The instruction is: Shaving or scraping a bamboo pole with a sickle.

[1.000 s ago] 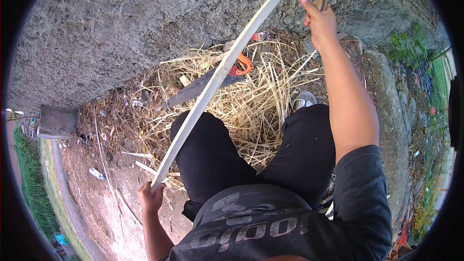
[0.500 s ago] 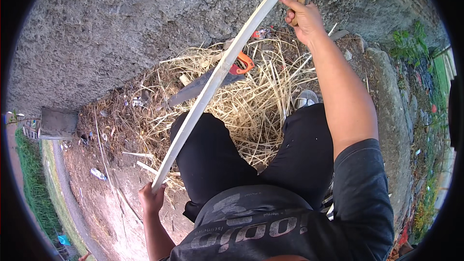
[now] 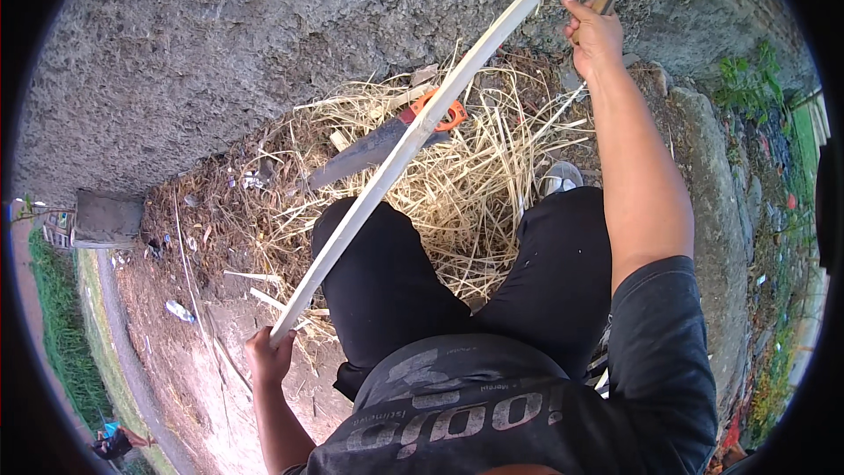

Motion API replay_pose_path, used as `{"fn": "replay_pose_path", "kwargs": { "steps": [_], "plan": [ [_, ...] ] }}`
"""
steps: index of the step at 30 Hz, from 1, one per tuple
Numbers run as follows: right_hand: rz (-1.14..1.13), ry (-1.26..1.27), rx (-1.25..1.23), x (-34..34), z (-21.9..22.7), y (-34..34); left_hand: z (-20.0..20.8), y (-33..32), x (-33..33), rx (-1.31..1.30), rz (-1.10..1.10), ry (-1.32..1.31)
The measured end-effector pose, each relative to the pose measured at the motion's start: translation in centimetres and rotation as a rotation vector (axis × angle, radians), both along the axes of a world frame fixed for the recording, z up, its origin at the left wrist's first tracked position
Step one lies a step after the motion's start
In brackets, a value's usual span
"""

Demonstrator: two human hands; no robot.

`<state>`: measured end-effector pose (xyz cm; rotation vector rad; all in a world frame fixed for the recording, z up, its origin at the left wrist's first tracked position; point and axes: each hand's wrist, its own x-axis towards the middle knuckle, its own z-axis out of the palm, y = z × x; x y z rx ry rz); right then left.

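A long pale strip of split bamboo or wood [image 3: 382, 178] slants up and right across my left thigh. My left hand [image 3: 269, 354] is closed round its lower end. Beyond the far end, a small gap away from it, my right hand [image 3: 598, 37] grips a knife [image 3: 605, 2] by its light wooden handle; the dark blade points up and away to the right. Under the strip lies a handsaw [image 3: 369, 151] with an orange handle, partly covered by the strip.
Thin pale shavings [image 3: 466, 202] are heaped on the ground between and ahead of my knees. A rough grey wall [image 3: 220, 44] rises beyond them. At the left lie a plastic bottle [image 3: 180, 310] and a long thin stick. A stone ledge [image 3: 708, 141] runs along the right.
My right hand with the knife has moved right, away from the strip's far end. That end has swung a little right and down. My left hand has shifted slightly left.
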<state>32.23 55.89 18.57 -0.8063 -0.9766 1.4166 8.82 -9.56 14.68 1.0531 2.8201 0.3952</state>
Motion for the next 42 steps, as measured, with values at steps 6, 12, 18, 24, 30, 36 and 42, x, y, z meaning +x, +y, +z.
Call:
{"fn": "replay_pose_path", "kwargs": {
  "steps": [6, 12, 18, 24, 30, 36, 42],
  "plan": [
    [-0.196, 0.007, -0.059, 3.0, -1.0, 1.8, 0.4, -0.6, 0.3, -0.046, 0.052, -0.008],
    [-0.067, -0.304, 0.062, 3.7, -0.7, 0.5, 0.3, -1.5, -0.9, -0.023, 0.051, 0.146],
    [0.339, -0.630, 0.478, 0.6, 1.2, -3.2, 1.5, -0.3, -0.8, -0.052, 0.003, 0.437],
    [0.458, -0.900, 0.503, -1.5, 0.2, -3.7, 1.8, -0.2, -0.7, -0.046, -0.001, 0.531],
    [0.460, -0.867, 0.429, -2.8, -0.3, -4.0, 1.5, -0.1, -0.6, -0.033, -0.008, 0.554],
    [0.392, -0.919, 0.436, -2.3, 0.2, -4.1, 1.9, 0.3, -0.6, -0.022, -0.006, 0.512],
    [0.324, -0.908, 0.427, -0.9, -0.7, -2.5, 1.5, 0.1, -0.8, -0.051, 0.004, 0.504]
  ]
}}
